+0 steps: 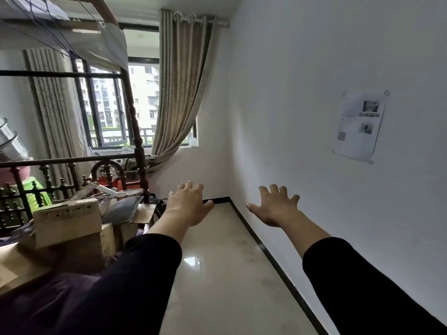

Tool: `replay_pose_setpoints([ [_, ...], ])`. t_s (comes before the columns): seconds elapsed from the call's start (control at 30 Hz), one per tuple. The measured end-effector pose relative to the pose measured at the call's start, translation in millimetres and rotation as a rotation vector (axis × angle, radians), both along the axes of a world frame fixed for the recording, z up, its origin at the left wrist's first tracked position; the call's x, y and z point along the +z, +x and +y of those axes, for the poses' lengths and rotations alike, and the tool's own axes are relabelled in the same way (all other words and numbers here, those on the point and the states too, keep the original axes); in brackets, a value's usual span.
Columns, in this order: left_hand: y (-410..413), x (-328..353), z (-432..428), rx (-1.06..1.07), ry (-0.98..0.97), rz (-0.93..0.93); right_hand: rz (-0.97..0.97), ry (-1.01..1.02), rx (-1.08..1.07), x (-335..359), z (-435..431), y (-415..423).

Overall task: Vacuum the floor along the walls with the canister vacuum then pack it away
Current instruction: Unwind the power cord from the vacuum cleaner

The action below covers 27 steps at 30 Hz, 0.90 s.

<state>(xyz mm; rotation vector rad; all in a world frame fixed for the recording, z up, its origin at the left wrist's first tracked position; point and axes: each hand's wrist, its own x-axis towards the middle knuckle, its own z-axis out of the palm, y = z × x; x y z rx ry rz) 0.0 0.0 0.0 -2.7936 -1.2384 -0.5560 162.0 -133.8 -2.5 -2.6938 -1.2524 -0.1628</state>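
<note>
Both my arms reach forward in black sleeves over a glossy pale tiled floor (217, 274). My left hand (187, 204) is held out with fingers spread and holds nothing. My right hand (274, 206) is likewise spread and empty, close to the white wall (338, 189) on the right. A black skirting strip (271, 257) runs along the foot of that wall to the far corner. No canister vacuum, hose or wand shows in the head view.
A dark metal bed frame (135, 141) stands at left, piled with cardboard boxes (67, 221) and clutter. Beige curtains (176, 93) hang by the window behind it. A printed sheet (360, 126) is taped to the right wall. A narrow floor strip runs between bed and wall.
</note>
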Motion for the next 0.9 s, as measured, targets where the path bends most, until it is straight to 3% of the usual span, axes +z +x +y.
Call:
replay_pose_setpoints([
  [0.27, 59, -22, 85, -0.017, -0.025, 0.013, -0.03, -0.038, 0.011, -20, 95, 54],
  [0.9, 284, -61, 404, 0.08, -0.137, 0.061, -0.045, -0.122, 0.153, -62, 434, 273],
])
